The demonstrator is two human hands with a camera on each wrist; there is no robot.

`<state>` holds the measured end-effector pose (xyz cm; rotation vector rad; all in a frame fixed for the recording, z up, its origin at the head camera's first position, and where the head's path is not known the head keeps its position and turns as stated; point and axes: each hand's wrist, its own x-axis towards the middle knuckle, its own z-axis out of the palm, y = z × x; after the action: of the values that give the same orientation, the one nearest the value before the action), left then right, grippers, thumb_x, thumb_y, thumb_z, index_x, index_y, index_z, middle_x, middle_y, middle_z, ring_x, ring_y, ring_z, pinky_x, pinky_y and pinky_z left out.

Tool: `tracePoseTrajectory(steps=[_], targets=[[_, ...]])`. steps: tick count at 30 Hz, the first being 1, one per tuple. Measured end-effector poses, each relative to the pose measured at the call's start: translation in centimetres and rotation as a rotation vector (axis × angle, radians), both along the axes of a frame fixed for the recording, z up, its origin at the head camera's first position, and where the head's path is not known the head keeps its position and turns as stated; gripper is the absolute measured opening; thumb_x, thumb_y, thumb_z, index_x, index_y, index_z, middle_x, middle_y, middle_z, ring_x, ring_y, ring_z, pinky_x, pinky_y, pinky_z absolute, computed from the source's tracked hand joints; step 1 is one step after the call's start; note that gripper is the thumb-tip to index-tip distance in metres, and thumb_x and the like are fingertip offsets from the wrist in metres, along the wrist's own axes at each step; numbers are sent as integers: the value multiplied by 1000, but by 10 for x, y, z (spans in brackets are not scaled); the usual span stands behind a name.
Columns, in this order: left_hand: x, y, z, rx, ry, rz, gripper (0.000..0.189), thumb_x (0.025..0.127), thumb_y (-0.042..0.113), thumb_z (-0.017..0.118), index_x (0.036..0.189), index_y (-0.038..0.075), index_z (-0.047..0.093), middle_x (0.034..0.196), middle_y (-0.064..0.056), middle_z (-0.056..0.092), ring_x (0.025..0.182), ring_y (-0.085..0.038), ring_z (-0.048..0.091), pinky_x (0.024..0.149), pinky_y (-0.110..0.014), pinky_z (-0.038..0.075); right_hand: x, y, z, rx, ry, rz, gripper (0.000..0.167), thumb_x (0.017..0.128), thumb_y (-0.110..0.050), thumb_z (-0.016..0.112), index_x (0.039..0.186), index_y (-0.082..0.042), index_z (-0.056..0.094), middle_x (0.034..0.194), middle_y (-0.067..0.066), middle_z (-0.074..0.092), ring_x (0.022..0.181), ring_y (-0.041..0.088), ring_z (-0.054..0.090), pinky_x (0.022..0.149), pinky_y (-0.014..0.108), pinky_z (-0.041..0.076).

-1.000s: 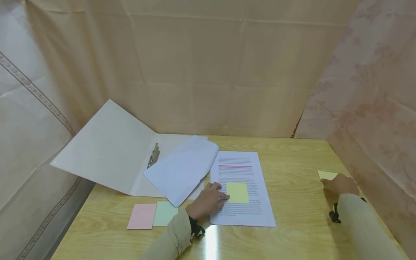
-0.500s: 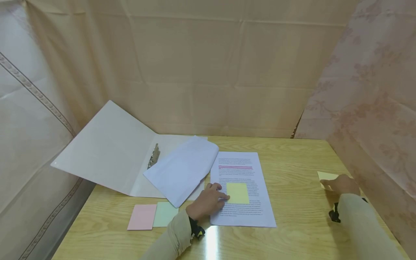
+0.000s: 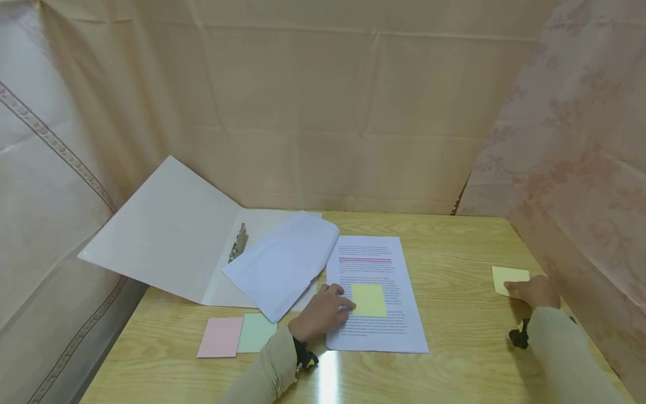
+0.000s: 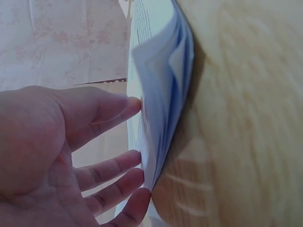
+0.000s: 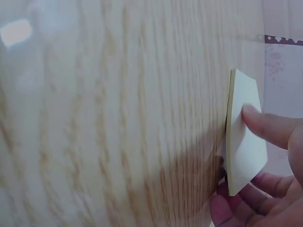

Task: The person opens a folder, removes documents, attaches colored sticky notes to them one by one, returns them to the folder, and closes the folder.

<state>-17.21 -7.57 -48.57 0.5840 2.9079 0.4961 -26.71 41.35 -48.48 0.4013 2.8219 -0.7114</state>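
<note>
My left hand [image 3: 323, 314] rests on a stack of printed sheets [image 3: 370, 339], its fingertips beside a yellow sticky note [image 3: 369, 299] on the page. In the left wrist view, the thumb and fingertips touch the page face, and the sheets [image 4: 165, 80] fan apart at the edge. Far right on the table, my right hand [image 3: 536, 290] holds a pale yellow sticky note pad [image 3: 508, 276]. In the right wrist view, the thumb lies on the pad's [image 5: 246, 146] upper face. The other fingers curl by its lower corner, partly hidden behind it.
An open white binder [image 3: 171, 230] with a metal clip [image 3: 239, 242] stands at left, loose white sheets [image 3: 287, 258] lying across it. A pink pad [image 3: 219, 336] and a green pad [image 3: 256, 332] lie at front left. Cloth curtains [image 3: 323, 112] surround the wooden table [image 3: 454, 247].
My right hand has shifted slightly right along the pad, so more of the pad shows and the thumb now lies further in on its face. The left hand stays put.
</note>
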Motion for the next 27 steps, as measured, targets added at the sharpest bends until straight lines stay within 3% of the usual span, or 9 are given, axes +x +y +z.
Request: tracePoseTrajectory(steps=[6,10,12,15,18,22,24,27], targets=[[-1,0,-1,0,22,-4,24,94,25,61,114,23,74,127,-6,60,107,-22,50,86,-31,44,2,-4,-4,-106,0,-73,75,91,-36,56,135,21,36,136,44,36,117,60,39,98,62,38],[-1,0,0,14,27,-6,24,94,25,61,113,21,74,125,-7,60,106,-22,51,86,-31,45,3,-9,-2,-206,7,-122,70,94,-34,50,140,17,33,142,41,31,125,59,32,103,63,34],[-1,0,0,23,23,-5,24,94,24,60,114,20,74,125,-7,60,106,-22,51,86,-32,45,2,-10,-1,-256,15,-134,70,95,-34,49,142,15,32,143,40,32,125,57,35,100,61,38],[-1,-1,-1,41,18,2,25,95,24,60,114,18,73,124,-7,61,106,-22,51,88,-33,45,2,-14,0,-311,56,-131,69,95,-34,51,140,15,36,139,39,40,112,49,50,90,53,47],[-1,-2,-1,67,29,4,24,94,22,59,113,16,73,121,-7,62,104,-22,51,88,-32,45,2,-22,3,-342,97,-111,66,95,-34,53,137,16,41,117,35,58,85,26,63,75,36,52],[0,-3,-1,99,45,6,24,94,21,59,111,14,74,117,-6,63,102,-21,51,85,-31,45,4,-37,5,-403,124,-87,63,96,-31,54,135,16,42,87,5,67,69,2,59,65,26,52],[0,-3,-2,107,53,7,24,93,22,59,110,13,74,115,-6,64,102,-20,52,86,-31,45,5,-47,5,-445,130,-79,62,96,-29,55,135,17,42,86,-5,63,67,-1,59,65,25,54],[0,-4,-3,111,62,6,23,94,22,59,109,13,74,115,-6,64,103,-20,53,86,-31,45,8,-62,7,-481,116,-68,61,97,-29,55,136,16,41,92,-3,63,70,-3,56,67,24,54]])
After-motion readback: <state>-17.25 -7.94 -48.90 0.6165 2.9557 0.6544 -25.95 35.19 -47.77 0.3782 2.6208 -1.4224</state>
